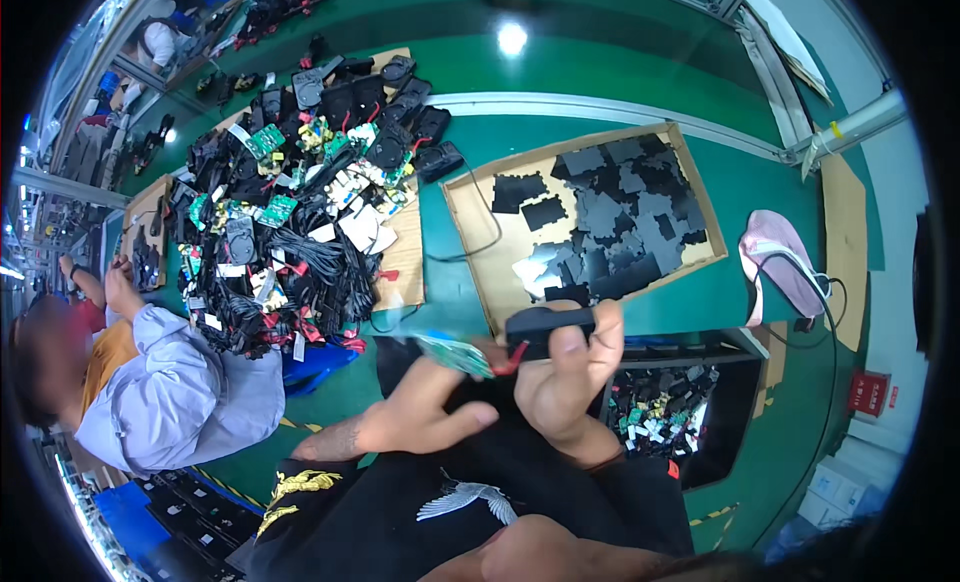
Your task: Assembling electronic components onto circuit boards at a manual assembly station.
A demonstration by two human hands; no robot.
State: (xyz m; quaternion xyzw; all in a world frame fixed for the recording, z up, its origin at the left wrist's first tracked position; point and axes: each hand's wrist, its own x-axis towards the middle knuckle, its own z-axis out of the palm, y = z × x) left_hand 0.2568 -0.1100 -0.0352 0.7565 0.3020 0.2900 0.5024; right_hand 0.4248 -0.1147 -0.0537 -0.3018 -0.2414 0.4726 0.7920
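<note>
In my right hand (565,387) is a black plastic housing (545,325), gripped between the thumb and bent fingers just beyond the table's near edge. A green circuit board (458,356), slightly blurred, sits at the fingers of my left hand (430,407), whose thumb stands apart from it. Between board and housing runs a short red wire (514,359). The left fingertips are partly hidden by the board. Both hands are close together in front of my chest.
A large pile of black housings, cables and green boards (275,212) covers the table's left. A shallow cardboard tray (488,277) holds dark flat sheets. Right of it lies a pink cap-like item (780,247) with a cable. Below stands a black bin (735,412) of parts. A co-worker (190,382) sits left.
</note>
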